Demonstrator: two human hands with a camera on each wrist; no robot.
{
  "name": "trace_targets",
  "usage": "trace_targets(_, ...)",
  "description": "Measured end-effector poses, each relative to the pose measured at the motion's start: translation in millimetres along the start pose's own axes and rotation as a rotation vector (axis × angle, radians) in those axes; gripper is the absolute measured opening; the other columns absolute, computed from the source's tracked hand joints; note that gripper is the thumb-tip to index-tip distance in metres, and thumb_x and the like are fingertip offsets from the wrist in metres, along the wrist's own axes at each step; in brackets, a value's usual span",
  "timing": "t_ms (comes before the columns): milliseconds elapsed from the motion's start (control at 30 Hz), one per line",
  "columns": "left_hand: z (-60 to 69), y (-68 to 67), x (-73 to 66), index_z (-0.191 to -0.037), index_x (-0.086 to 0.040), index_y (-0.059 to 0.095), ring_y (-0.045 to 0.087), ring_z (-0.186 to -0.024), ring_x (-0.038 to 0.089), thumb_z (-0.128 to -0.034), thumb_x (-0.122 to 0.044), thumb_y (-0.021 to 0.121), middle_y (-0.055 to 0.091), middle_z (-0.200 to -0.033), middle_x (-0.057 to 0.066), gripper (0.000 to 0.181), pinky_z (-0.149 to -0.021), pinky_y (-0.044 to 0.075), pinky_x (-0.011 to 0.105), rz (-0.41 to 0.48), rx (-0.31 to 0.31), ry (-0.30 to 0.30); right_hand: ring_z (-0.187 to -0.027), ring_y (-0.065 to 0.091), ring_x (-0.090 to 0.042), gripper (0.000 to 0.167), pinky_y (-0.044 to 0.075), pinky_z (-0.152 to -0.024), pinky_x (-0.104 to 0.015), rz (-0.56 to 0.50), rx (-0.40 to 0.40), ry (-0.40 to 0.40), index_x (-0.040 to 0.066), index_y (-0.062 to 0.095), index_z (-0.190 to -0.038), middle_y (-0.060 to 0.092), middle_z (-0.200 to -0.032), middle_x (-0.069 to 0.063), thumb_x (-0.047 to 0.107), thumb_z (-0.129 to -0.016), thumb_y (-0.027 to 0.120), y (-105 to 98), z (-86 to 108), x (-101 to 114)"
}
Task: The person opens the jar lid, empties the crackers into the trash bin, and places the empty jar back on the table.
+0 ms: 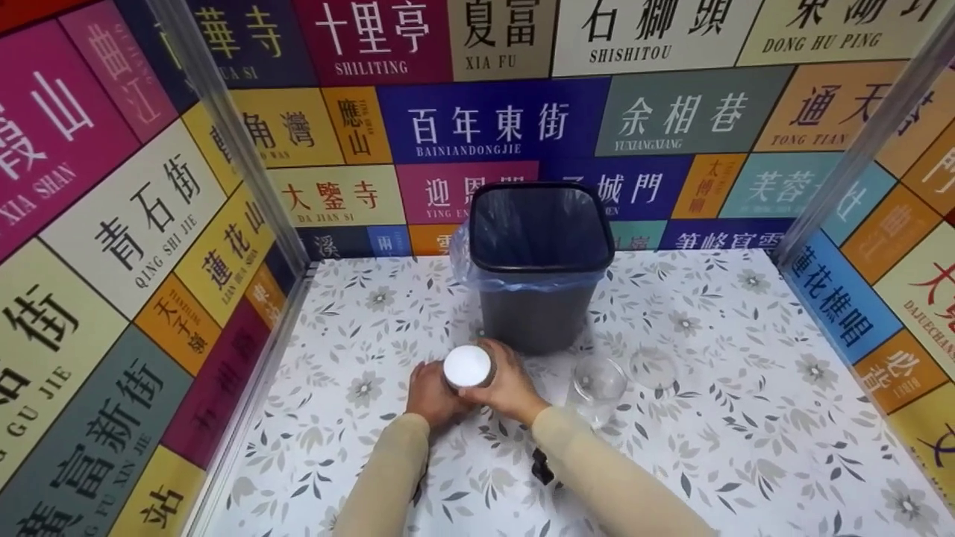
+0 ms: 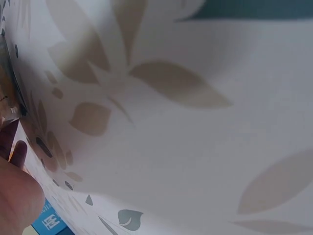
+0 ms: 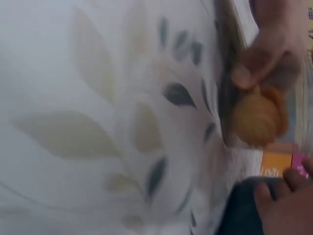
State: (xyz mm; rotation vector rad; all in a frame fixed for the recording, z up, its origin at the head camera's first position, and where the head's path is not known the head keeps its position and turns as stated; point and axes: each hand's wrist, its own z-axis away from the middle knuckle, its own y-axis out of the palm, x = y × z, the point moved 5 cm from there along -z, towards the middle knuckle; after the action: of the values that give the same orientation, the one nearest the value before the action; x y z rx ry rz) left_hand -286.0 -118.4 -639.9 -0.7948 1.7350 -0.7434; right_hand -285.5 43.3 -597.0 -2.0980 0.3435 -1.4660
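In the head view a small round jar point(image 1: 468, 365) with a flat white top is held between both hands. A brownish band shows on its side under the top. From the lower left my left hand point(image 1: 433, 394) grips its side. My right hand point(image 1: 513, 382) curls around its upper right, thumb over the near rim and fingers along the far side. A see-through container point(image 2: 7, 88) with tan contents shows at the left wrist view's edge. A blurred orange-tan rounded lump point(image 3: 259, 117) lies below fingertips point(image 3: 242, 76) in the right wrist view; I cannot tell whether it is inside the jar.
A dark bin point(image 1: 533, 317) lined with a blue bag stands just beyond the hands. To the right are a clear cup point(image 1: 597, 388) and a clear round piece point(image 1: 653, 368). A leaf-patterned cloth point(image 1: 746, 447) covers the table, with sign-printed walls point(image 1: 492, 127) around it.
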Motion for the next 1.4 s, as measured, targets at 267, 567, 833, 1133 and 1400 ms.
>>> trace_targets(267, -2.7, -4.8, 1.1, -0.115, 0.0, 0.067, 0.062, -0.105, 0.034, -0.0586, -0.034, 0.085, 0.07, -0.103, 0.014, 0.068, -0.11, 0.031, 0.057, -0.114, -0.012, 0.031, -0.128, 0.044, -0.04, 0.093, 0.036, -0.107, -0.052, 0.057, -0.182, 0.053, -0.005, 0.041, -0.141, 0.047, -0.137, -0.022, 0.041, -0.074, 0.086, 16.0, 21.8, 11.3)
trace_targets(567, 1.3, -1.7, -4.2, -0.118, 0.0, 0.066, 0.062, -0.106, 0.032, -0.0586, -0.036, 0.087, 0.069, -0.105, 0.013, 0.073, -0.112, 0.028, 0.055, -0.047, -0.019, 0.03, -0.126, 0.047, -0.037, 0.1, 0.039, -0.106, -0.05, 0.156, -0.19, 0.067, -0.002, 0.045, -0.141, 0.05, -0.137, -0.02, 0.056, -0.07, 0.084, 13.2, 18.9, 6.5)
trace_targets(833, 0.6, 0.1, -4.8, -0.111, -0.007, 0.07, 0.064, -0.098, 0.026, -0.0528, -0.05, 0.089, 0.071, -0.097, 0.005, 0.076, -0.112, 0.029, 0.054, -0.003, -0.031, 0.046, -0.133, 0.039, -0.04, 0.098, 0.029, -0.112, -0.054, -0.03, 0.088, -0.043, -0.001, 0.046, -0.143, 0.043, -0.147, -0.019, 0.04, -0.067, 0.091, 1.9, -6.4, -14.5)
trace_targets(1133, -3.1, -2.6, 3.0, -0.116, -0.003, 0.067, 0.063, -0.104, 0.03, -0.057, -0.042, 0.087, 0.07, -0.103, 0.009, 0.074, -0.113, 0.027, 0.053, -0.05, -0.025, 0.022, -0.13, 0.043, -0.039, 0.099, 0.033, -0.11, -0.052, 0.077, -0.017, -0.03, -0.003, 0.042, -0.144, 0.047, -0.14, -0.022, 0.043, -0.069, 0.088, 6.5, 0.3, -1.2)
trace_targets(1400, 2.3, -0.8, -1.3, -0.12, 0.001, 0.065, 0.061, -0.11, 0.033, -0.0646, -0.03, 0.082, 0.069, -0.109, 0.014, 0.066, -0.112, 0.028, 0.056, -0.079, 0.014, 0.046, -0.128, 0.043, -0.039, 0.097, 0.036, -0.107, -0.051, 0.083, -0.228, 0.037, -0.002, 0.041, -0.144, 0.048, -0.138, -0.022, 0.047, -0.073, 0.085, 17.3, 28.6, 11.3)
